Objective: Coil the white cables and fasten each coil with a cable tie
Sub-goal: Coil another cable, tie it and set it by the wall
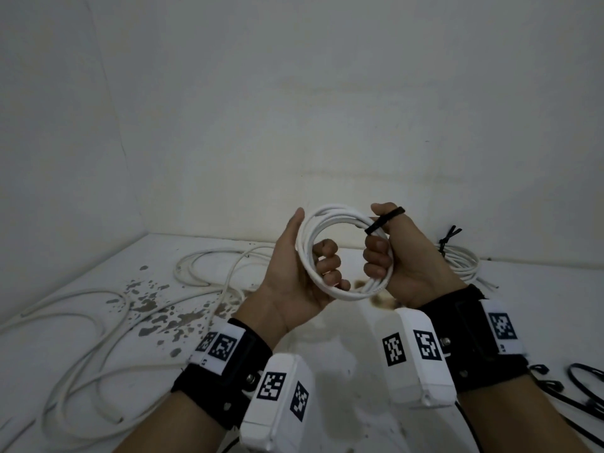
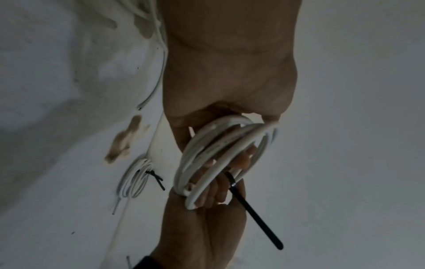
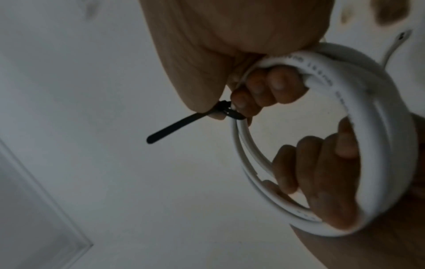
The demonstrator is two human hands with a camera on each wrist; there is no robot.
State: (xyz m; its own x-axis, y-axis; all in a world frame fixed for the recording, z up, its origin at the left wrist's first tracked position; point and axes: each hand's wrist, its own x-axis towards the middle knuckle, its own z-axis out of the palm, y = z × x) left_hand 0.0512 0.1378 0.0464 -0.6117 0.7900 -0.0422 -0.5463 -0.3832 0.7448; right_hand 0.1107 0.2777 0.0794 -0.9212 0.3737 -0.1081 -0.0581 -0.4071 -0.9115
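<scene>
head view takes in a white table [image 1: 327, 348] set against pale walls, its surface blotched with grey-brown stains [image 1: 153, 308] left of centre. across the left half sprawl loose white cables [image 1: 98, 325], uncoiled, looping over one another and over the stains. at the far right, near the wall, lies a finished coil [image 1: 461, 261], already bound by a black tie with its tail sticking up; the right forearm hides part of it. spare black cable ties [image 1: 585, 387] lie at the right edge beside the right wrist strap.

above the table's middle, both hands lift a white coil [image 1: 330, 256] clear of the surface. the left hand [image 1: 294, 276] has its fingers curled through the ring, clamped on the left and lower side, thumb straight along the outside. the right hand [image 1: 398, 256] is closed round the coil's right side, fingers wrapped from within.

right wrist view shows a black cable tie [image 3: 195, 120] looped round the strands at the top of that grip, pinned under the thumb, its free tail pointing away from the coil. whether the tie is cinched tight cannot be told. the hands cover much of the ring's two sides.
</scene>
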